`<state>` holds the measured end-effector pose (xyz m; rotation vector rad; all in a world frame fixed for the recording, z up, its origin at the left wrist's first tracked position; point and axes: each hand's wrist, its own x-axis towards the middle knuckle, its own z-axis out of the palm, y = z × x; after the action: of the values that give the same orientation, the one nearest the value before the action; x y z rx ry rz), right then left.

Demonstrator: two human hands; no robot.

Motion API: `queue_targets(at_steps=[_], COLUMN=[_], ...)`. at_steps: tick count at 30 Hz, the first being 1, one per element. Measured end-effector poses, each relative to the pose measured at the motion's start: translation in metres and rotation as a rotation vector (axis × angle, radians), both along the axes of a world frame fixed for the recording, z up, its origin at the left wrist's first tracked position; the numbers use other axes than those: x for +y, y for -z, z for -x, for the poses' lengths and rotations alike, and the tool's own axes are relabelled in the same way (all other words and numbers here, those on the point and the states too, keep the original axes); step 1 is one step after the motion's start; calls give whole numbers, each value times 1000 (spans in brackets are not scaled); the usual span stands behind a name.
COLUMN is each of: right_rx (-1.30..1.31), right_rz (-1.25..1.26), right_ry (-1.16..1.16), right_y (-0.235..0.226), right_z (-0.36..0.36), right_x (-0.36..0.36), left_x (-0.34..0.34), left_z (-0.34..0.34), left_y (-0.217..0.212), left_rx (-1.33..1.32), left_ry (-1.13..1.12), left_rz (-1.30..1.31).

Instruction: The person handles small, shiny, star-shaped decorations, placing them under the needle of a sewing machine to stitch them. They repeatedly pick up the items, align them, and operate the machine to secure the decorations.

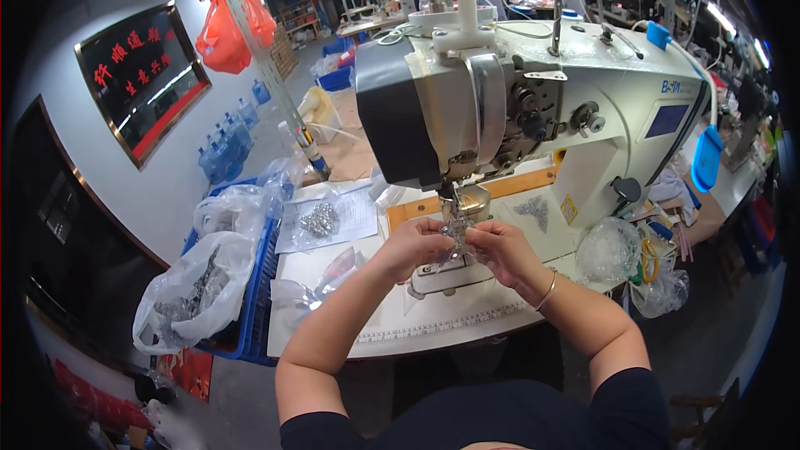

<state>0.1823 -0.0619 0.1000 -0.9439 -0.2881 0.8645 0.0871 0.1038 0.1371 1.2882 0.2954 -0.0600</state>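
Observation:
Both of my hands meet under the head of a white industrial sewing machine (533, 108). Between the thumbs and fingers is a small shiny silver ornament piece (456, 243), close to the presser foot; its exact kind is too small to tell. My left hand (417, 247) pinches its left side, and my right hand (504, 252) pinches the right side. Fingers cover much of the piece. Right of the needle area, a sparkling silver ornament (532, 212) lies on the machine bed. A heap of silver ornaments (318, 221) rests on a paper sheet (361, 218) to the left.
A blue crate (268, 283) at the left holds plastic bags (218, 262) with silvery pieces. Near my left forearm lies a shiny bow-shaped piece (312, 293). A measuring tape (442, 325) runs along the table's front. Clear plastic bags (612, 252) sit at the right.

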Motion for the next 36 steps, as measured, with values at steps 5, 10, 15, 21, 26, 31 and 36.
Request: queue_targets(at_steps=[5,10,15,21,26,31,36], right_rx=[111,19,-199,-583,-989,-1209,-959], right_rz=[58,157,244,397,461,546,568], right_ry=[-130,-104,-96,107,173,163,136], right_y=[-20,-25,-43,-50,-54,-50,-63], right_z=[-12,-33,-36,-48,-55,-68,-52], right_x=[-2,0,-3,10,15,16,13], left_x=[12,29,28,28,25,30,27], left_z=[-14,-32,-39,-44,-46,-50,-49], left_y=[-9,-6,-16,-24,-33,-31,-34], left_rx=[119,83,92,101,69,-2,28], left_ry=[36,12,-31,-77,-80,-11,-30], left_rz=[79,104,57,33,-40,-67,-49])
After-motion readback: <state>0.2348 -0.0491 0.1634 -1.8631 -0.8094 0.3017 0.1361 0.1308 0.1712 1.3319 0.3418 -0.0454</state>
